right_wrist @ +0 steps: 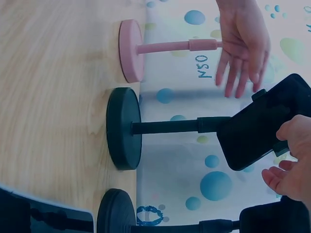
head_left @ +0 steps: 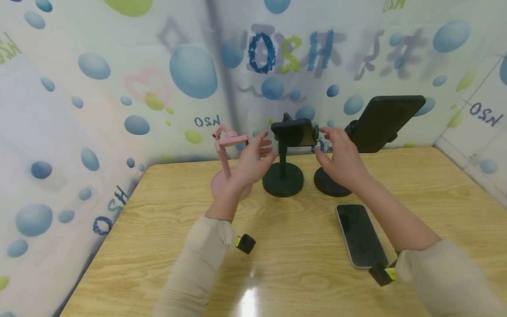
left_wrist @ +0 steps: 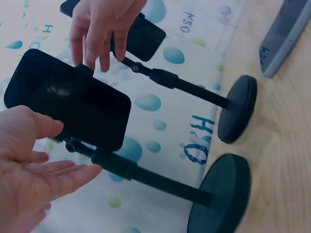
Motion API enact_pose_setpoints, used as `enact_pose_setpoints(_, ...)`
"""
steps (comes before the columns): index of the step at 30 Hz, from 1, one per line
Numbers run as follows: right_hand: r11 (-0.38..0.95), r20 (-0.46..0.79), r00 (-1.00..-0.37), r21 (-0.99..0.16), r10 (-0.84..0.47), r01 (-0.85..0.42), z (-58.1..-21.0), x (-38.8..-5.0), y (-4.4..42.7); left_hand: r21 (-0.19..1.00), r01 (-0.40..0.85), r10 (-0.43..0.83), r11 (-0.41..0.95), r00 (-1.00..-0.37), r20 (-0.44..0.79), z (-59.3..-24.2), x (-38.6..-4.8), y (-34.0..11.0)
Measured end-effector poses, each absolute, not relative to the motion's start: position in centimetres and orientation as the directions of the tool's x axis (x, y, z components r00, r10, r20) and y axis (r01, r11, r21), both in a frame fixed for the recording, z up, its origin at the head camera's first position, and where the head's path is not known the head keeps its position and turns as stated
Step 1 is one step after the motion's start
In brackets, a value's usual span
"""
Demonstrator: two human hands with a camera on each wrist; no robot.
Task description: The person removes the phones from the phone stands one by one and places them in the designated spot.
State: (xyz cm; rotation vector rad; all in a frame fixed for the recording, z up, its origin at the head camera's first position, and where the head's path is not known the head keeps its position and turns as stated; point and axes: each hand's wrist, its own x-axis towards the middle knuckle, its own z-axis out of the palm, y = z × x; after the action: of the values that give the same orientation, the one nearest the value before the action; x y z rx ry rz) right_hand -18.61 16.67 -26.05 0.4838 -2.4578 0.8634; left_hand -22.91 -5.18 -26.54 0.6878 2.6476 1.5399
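Note:
A dark green stand (head_left: 283, 179) holds a black phone (head_left: 293, 133) sideways in its clamp at the middle of the table. The left hand (head_left: 253, 162), fingers spread, is at the phone's left side, in front of the pink stand (head_left: 223, 158). At the phone's right end is the right hand (head_left: 341, 154), its fingers loosely bent beside the clamp. In the right wrist view the right hand (right_wrist: 294, 160) overlaps the phone's (right_wrist: 265, 126) edge; whether it touches is unclear. The left hand (right_wrist: 244, 48) is apart from the phone there.
A black stand (head_left: 332, 182) with a large black tablet (head_left: 386, 121) stands at the right. Nearer the front, a phone (head_left: 362, 235) lies flat on the wooden table (head_left: 293, 273). Behind hangs a patterned cloth (head_left: 194, 70).

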Motion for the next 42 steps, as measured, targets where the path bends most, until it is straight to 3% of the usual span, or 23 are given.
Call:
enact_pose_setpoints(14,0.726,0.517,-0.84,-0.512,-0.166,-0.458,-25.5,-20.4,15.6,0.813,0.507,0.353,0.288,-0.845,0.401,-26.4,-24.7,-3.3)
enact_pose_setpoints(42,0.733,0.678,-0.715,-0.398,-0.171,-0.552,-26.4,-20.3,15.8,0.712,0.615,0.377,0.339,-0.782,0.496,-26.6,-24.6,-3.3)
